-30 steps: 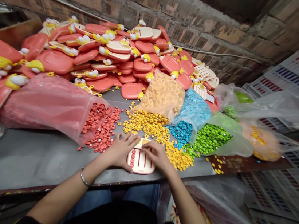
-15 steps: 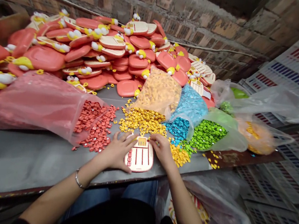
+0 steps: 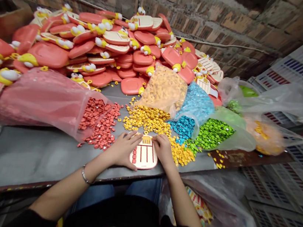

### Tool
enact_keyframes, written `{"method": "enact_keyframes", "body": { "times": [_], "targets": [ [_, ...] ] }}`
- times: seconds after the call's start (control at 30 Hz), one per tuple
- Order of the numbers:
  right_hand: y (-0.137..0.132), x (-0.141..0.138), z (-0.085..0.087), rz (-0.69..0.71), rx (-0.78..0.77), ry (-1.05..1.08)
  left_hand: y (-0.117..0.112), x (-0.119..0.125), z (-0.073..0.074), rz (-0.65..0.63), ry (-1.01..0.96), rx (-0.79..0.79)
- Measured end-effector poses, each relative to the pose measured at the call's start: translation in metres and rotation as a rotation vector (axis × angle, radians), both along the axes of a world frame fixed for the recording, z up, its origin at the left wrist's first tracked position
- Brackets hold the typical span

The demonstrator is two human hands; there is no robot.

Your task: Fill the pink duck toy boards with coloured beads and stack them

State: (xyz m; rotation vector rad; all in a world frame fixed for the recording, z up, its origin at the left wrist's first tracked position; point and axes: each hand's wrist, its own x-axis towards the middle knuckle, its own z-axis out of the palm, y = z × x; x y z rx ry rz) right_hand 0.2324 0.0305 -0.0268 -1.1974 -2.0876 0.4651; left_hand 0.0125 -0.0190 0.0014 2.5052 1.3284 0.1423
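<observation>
A cream plastic board (image 3: 144, 153) with raised red-lined slots and a short column of red beads lies on the grey tabletop just below the spilled beads. My left hand (image 3: 123, 149) grips its upper left edge, and my right hand (image 3: 163, 150) holds its upper right edge. Loose yellow beads (image 3: 147, 119) lie just above the board, with more (image 3: 181, 154) against my right hand. Red beads (image 3: 101, 131) spill from a pink plastic bag (image 3: 41, 101) to the left of my left hand. A thin bracelet (image 3: 85, 174) circles my left wrist.
Behind the beads, salmon-pink toy frames with yellow-and-white chick heads (image 3: 101, 47) are heaped against a brick wall (image 3: 183, 2). Bags of orange, blue and green beads (image 3: 221, 132) stand to the right. Stacked plastic crates (image 3: 291, 176) and a clear bag (image 3: 224, 216) crowd the right side.
The board has swung slightly and sits a little higher in view. My right hand has shifted left onto its upper right edge, closer to my left hand.
</observation>
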Motion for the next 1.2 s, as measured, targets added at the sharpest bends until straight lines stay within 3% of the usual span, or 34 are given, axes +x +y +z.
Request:
{"method": "enact_keyframes", "body": {
  "times": [0.23,0.37,0.5,0.6,0.63,0.67,0.73,0.8,0.83,0.93,1.1,1.2],
  "targets": [
    [-0.012,0.013,0.009,0.097,-0.132,0.045,0.001,-0.001,-0.005,-0.010,-0.003,0.021],
    [-0.017,0.001,0.007,0.187,-0.146,0.083,0.001,-0.001,-0.008,-0.016,0.003,0.032],
    [-0.015,-0.016,0.013,0.394,-0.128,0.034,0.001,-0.002,-0.009,-0.018,0.006,0.033],
    [-0.015,-0.009,0.025,0.638,-0.247,-0.004,0.001,-0.003,-0.009,-0.021,-0.001,0.026],
    [-0.016,-0.002,0.028,0.657,-0.283,0.020,0.001,-0.003,-0.008,-0.020,-0.002,0.021],
    [-0.015,0.005,0.029,0.606,-0.292,0.060,0.001,-0.003,-0.008,-0.019,-0.003,0.017],
    [-0.011,0.020,0.026,0.340,-0.224,0.114,0.001,-0.003,-0.007,-0.019,-0.004,0.010],
    [-0.005,0.031,0.018,0.084,-0.122,0.056,0.001,-0.003,-0.007,-0.020,-0.005,0.007],
    [-0.002,0.034,0.013,0.021,-0.093,-0.001,0.001,-0.003,-0.006,-0.020,-0.005,0.004],
    [0.003,0.035,0.004,-0.008,-0.074,-0.072,0.001,-0.002,-0.005,-0.017,0.002,-0.006],
    [0.000,0.018,0.010,0.041,-0.047,0.112,0.002,-0.003,-0.006,-0.026,0.014,-0.009],
    [0.002,0.007,0.009,0.101,-0.018,0.074,0.002,-0.003,-0.006,-0.019,0.013,-0.008]
  ]
}}
